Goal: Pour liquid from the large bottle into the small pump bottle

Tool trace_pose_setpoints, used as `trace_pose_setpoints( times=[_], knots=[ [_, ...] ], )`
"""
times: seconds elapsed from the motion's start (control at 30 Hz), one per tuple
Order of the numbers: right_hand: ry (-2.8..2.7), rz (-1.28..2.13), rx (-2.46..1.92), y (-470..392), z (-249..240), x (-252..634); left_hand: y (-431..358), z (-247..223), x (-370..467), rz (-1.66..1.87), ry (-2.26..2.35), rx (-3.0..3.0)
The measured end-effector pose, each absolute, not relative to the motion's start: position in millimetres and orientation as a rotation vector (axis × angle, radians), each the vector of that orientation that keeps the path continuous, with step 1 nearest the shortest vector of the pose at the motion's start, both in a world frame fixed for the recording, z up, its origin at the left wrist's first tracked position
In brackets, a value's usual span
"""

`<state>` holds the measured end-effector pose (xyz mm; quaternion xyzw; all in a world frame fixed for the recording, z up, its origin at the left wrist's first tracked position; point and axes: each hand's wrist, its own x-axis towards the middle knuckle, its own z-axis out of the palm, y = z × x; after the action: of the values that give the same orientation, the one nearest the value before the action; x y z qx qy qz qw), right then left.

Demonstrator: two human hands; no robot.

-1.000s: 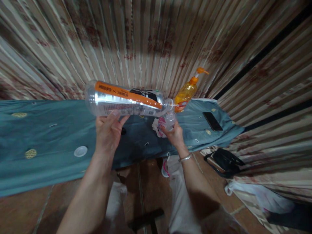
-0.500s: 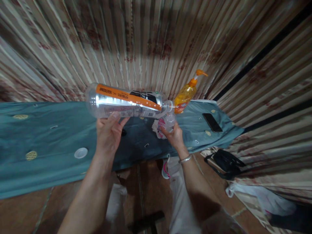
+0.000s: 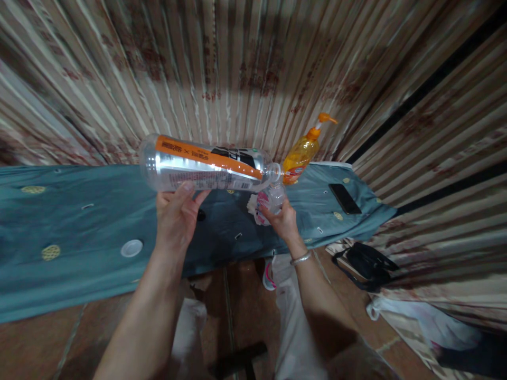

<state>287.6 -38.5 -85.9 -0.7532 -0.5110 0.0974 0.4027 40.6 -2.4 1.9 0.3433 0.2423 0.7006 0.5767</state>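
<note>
A large clear plastic bottle (image 3: 206, 164) with a silver and orange label lies nearly level in the air, its neck pointing right. My left hand (image 3: 178, 214) grips it from below near its base. My right hand (image 3: 283, 217) is closed around a small clear plastic bottle (image 3: 276, 194) with a pinkish label. The big bottle's mouth meets the small bottle's top; whether they touch is hard to tell. Just behind them stands an orange pump bottle (image 3: 300, 157) of yellow-orange liquid. Whitish crumpled material (image 3: 253, 207) shows beside the small bottle.
A teal patterned cloth (image 3: 91, 221) covers the long table. On it lie a small white dish (image 3: 131, 248) at left and a black phone (image 3: 345, 199) at right. Behind hangs a pleated curtain (image 3: 178, 74). A black bag (image 3: 366, 266) rests beyond the table's right front edge.
</note>
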Motion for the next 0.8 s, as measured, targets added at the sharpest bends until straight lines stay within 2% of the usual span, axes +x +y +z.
trace_pose_setpoints(
  times=[0.8],
  knots=[
    [-1.291, 0.253, -1.926, -39.3, -83.3, 285.7, -1.3, 0.7, 41.0, 1.649, 0.556, 0.783]
  ],
)
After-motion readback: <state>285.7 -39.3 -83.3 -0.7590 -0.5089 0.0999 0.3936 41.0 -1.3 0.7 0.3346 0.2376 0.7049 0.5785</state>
